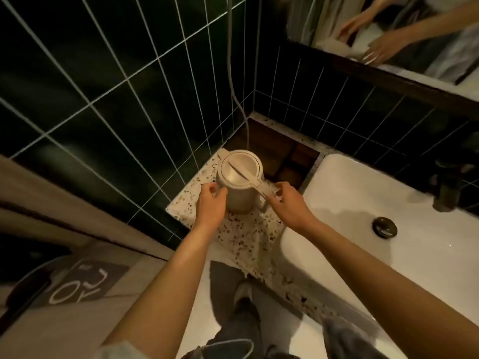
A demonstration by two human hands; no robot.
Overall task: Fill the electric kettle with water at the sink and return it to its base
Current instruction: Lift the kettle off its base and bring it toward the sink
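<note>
Cream kettle point(239, 181) upright on speckled counter point(248, 237), lid closed, left of white sink point(363, 203). Left hand point(211, 203) cupped against kettle body. Right hand point(287, 203) fingers closed on handle point(265, 191).

One kettle point(239, 181) with one lid. Two hands: a left hand point(211, 203) and a right hand point(287, 203). One sink point(388, 203) with one drain point(384, 227), one cord point(230, 60), one mirror point(388, 35).

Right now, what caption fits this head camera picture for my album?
Two hands, left and right, hold a closed kettle on the speckled counter beside the sink.
</note>
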